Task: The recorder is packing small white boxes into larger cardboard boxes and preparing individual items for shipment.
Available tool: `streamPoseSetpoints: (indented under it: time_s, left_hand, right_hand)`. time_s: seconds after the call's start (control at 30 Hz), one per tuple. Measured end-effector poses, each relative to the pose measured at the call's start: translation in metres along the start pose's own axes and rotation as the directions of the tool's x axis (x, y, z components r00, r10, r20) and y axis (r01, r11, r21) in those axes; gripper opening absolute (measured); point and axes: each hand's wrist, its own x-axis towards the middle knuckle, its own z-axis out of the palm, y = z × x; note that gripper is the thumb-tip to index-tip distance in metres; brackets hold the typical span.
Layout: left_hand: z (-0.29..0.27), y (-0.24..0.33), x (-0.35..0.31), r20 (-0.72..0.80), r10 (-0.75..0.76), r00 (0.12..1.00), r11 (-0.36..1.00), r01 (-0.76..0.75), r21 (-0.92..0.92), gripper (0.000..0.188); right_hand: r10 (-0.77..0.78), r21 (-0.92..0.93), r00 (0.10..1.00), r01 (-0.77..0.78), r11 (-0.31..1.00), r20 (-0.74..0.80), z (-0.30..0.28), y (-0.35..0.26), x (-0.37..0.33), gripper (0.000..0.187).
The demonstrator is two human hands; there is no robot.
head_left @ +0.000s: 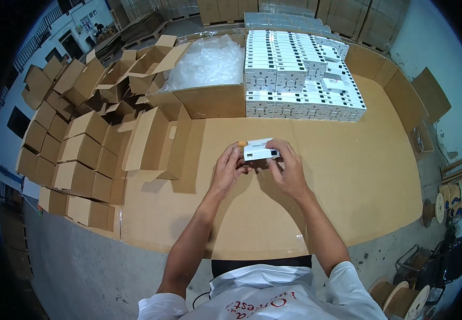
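Note:
Above the middle of the table I hold a small white box (256, 151) with dark square marks on its side. My right hand (291, 173) grips its right end, thumb in front and fingers over the top. At the left end, my left hand (226, 169) has its fingers bent against the box. Something orange (242, 144), possibly a finger cover, shows at the left fingertip by the box's edge. The undersides of both hands are partly hidden.
Stacked white boxes (305, 105) stand at the back of the cardboard-covered table (364, 176). Beside them is a carton (212, 102) of clear plastic bags (207, 63). An open brown carton (154, 144) sits to my left, with several more brown boxes (79, 152) beyond it.

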Motion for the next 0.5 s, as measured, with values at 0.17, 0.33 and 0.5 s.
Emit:
streamPoseSetpoints:
  time_s: [0.17,0.33,0.5]
  left_hand:
    - [0.001,-0.009,0.028,-0.048,0.364,0.930,0.891,-0.332,0.310,0.043]
    - [0.014,-0.002,0.041,-0.057,0.380,0.923,0.900,-0.354,0.254,0.053]
    - [-0.004,-0.016,0.047,-0.005,0.436,0.900,0.796,-0.383,0.469,0.054]
  right_hand:
    - [0.071,0.137,0.995,-0.061,0.989,-0.071,0.015,0.026,0.006,0.024]
    - [0.259,0.343,0.962,-0.214,0.915,-0.089,0.022,0.076,0.010,0.016]
    - [0.271,0.169,0.957,-0.252,0.953,-0.103,0.020,0.077,0.008,0.019]
